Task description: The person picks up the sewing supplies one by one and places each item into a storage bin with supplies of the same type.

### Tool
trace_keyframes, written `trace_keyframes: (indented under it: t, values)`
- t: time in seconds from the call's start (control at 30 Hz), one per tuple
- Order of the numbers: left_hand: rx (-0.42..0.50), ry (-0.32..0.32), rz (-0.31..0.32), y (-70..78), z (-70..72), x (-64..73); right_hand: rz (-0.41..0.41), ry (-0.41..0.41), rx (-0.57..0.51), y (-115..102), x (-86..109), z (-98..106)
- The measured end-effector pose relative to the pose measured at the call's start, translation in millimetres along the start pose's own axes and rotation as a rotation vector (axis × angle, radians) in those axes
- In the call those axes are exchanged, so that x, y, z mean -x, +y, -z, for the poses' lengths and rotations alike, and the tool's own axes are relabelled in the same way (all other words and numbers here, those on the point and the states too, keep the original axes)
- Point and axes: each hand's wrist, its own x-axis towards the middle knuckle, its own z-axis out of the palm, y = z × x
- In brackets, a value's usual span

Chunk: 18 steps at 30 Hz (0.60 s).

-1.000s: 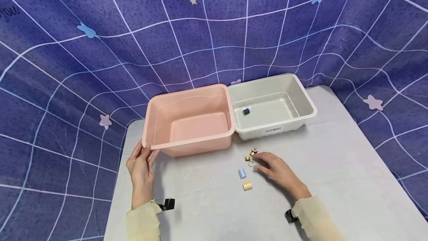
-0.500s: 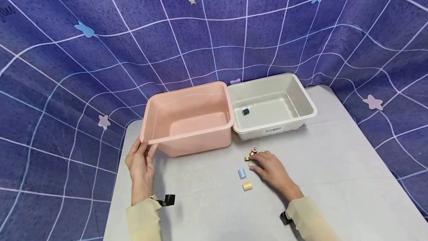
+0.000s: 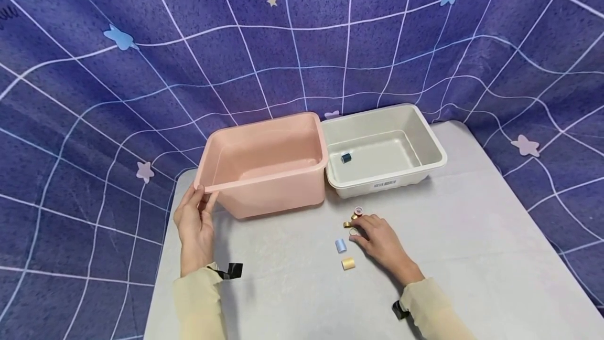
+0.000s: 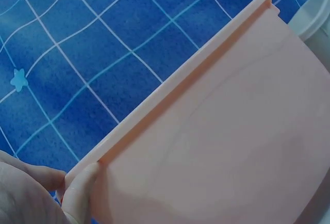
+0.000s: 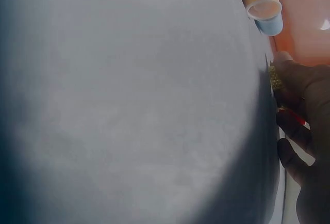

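In the head view my left hand (image 3: 193, 227) pinches the front left corner of the pink plastic bin (image 3: 278, 190), thumb on the outer wall under the rim; the left wrist view shows this thumb (image 4: 82, 188) close. My right hand (image 3: 384, 240) is down on the table, thumb and forefinger around a small gold spool with a pale round end (image 3: 353, 231). The right wrist view shows its gold side (image 5: 276, 78) by the thumb. Beside this hand lie a light blue thread spool (image 3: 341, 245), a yellow thread spool (image 3: 348, 263), a small gold piece (image 3: 347, 224) and a red spool (image 3: 358, 211).
A white bin (image 3: 387, 180) stands against the pink bin's right side, holding a dark green thread spool (image 3: 346, 158). Behind both bins hangs a blue curtain (image 3: 264, 77) with grid lines and stars. A pale cloth (image 3: 292, 282) covers the table.
The pink bin's front left rim has risen with my left hand, and its front wall shows more. My right hand has moved slightly left, its fingers closing around the small gold spool.
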Motion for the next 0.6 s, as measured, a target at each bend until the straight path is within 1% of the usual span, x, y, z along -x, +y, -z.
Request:
trace_keyframes:
  t: [0.13, 0.27, 0.3, 0.37, 0.5, 0.6]
  values:
    - [0.02, -0.012, 0.034, 7.1, -7.1, -4.3, 0.009, 0.007, 0.002, -1, 0.5, -1]
    - [0.063, -0.028, 0.094, 13.5, -13.1, -7.7, -0.004, -0.01, 0.012, -1, 0.9, -2]
    - [0.09, -0.032, 0.115, 14.9, -14.2, -8.7, -0.013, -0.018, 0.014, -1, 1.1, -1]
    - [0.111, -0.049, 0.147, 17.2, -15.0, -9.4, -0.02, -0.027, 0.016, -1, 1.3, -1]
    - [0.126, -0.062, 0.16, 18.0, -13.2, -10.8, -0.025, -0.031, 0.013, -3, 2.1, -1]
    - [0.121, -0.042, 0.15, 15.4, -9.8, -11.9, -0.022, -0.029, 0.001, -4, 3.0, -1]
